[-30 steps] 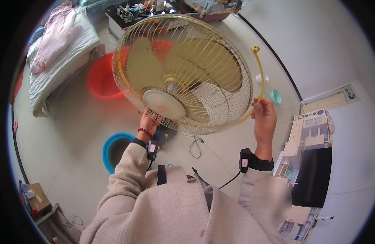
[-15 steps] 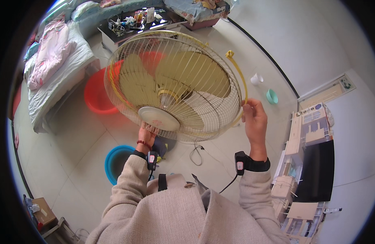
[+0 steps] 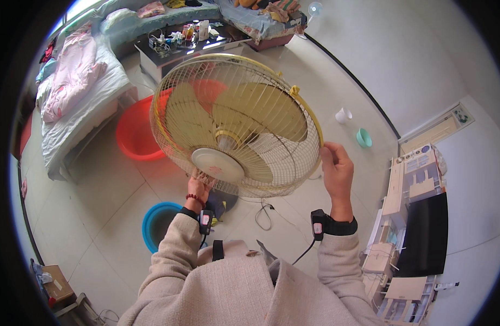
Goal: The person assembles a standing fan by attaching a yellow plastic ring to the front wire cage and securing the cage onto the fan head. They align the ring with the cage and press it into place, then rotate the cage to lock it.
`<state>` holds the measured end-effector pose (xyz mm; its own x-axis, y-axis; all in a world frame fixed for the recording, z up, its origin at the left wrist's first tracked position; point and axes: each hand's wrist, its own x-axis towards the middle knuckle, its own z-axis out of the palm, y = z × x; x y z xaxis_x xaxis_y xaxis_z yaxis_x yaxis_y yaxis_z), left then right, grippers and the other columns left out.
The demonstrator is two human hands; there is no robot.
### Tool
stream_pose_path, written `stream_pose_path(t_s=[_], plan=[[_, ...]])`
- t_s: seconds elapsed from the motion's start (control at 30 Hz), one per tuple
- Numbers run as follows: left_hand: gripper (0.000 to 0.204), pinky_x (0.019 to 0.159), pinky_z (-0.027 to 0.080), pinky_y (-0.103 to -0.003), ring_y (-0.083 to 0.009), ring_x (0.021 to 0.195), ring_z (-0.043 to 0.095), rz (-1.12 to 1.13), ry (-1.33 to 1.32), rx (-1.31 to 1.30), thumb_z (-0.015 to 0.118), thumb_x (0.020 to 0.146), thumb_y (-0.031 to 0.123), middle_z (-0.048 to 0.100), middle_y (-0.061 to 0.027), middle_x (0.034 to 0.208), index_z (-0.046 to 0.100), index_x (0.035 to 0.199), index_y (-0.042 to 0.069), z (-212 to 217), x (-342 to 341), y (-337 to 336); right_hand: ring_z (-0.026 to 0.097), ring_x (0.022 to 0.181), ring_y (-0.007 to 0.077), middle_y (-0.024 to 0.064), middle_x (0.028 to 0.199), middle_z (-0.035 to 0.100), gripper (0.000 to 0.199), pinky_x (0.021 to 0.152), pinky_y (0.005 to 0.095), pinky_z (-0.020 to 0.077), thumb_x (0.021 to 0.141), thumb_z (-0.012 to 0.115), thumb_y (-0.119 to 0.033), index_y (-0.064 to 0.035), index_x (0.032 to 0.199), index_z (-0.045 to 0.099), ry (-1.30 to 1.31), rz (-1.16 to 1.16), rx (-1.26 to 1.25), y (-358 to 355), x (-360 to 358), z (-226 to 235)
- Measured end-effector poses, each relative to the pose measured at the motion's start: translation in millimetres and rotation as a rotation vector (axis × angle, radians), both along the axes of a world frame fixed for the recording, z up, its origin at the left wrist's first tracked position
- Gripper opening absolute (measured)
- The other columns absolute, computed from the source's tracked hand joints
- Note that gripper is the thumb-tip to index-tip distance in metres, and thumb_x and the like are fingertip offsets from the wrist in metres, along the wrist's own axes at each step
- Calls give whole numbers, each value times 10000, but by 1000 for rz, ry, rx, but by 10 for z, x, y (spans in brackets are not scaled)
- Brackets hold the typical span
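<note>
A fan head (image 3: 259, 111) with yellowish-green blades fills the middle, enclosed by a wire guard with stains on it. On the front of the guard is a round white centre cap (image 3: 218, 165). My left hand (image 3: 198, 187), wearing a red bead bracelet, grips the guard's wires below this cap, its fingertips partly hidden. A yellow ring band (image 3: 309, 108) runs along the guard's right rim, with a knobbed end (image 3: 294, 90) near the upper right. My right hand (image 3: 338, 167) pinches the band at the rim, thumb and fingers closed.
A red basin (image 3: 135, 136) stands behind the fan at left, and a blue basin (image 3: 153, 225) nearer me. Beds and a cluttered black-topped table (image 3: 179, 50) lie beyond. A white cup (image 3: 343, 116), a green bowl (image 3: 363, 138) and a television stand (image 3: 394, 209) are at right.
The yellow band's loose end has come in from the right and now sits against the guard's rim. My right hand has moved slightly leftward with it. My left hand keeps its hold.
</note>
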<state>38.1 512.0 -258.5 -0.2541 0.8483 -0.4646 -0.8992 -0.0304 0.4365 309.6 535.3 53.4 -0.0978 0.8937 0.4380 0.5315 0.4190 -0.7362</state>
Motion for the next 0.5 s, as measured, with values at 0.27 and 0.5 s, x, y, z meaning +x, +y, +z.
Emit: stream_pose_path(t_s=[0.27,0.5], plan=[[318,885,479,-459,-236,1108,561,-49,12,41,329,1005,201,570,-24,1214,445,1301,196,-26,-6,-27,525,683,87,17,797,589,235,639,226,437,906,626,-241,-8,937,613,14,-21,36,34,-11,-61],[333,895,501,-455,-284,1097,575,-21,0,18,317,1001,156,567,-90,1236,448,1306,131,-16,-13,-14,534,635,169,69,770,564,152,579,275,434,896,613,-158,-14,941,593,-225,-43,223,11,-74,15]])
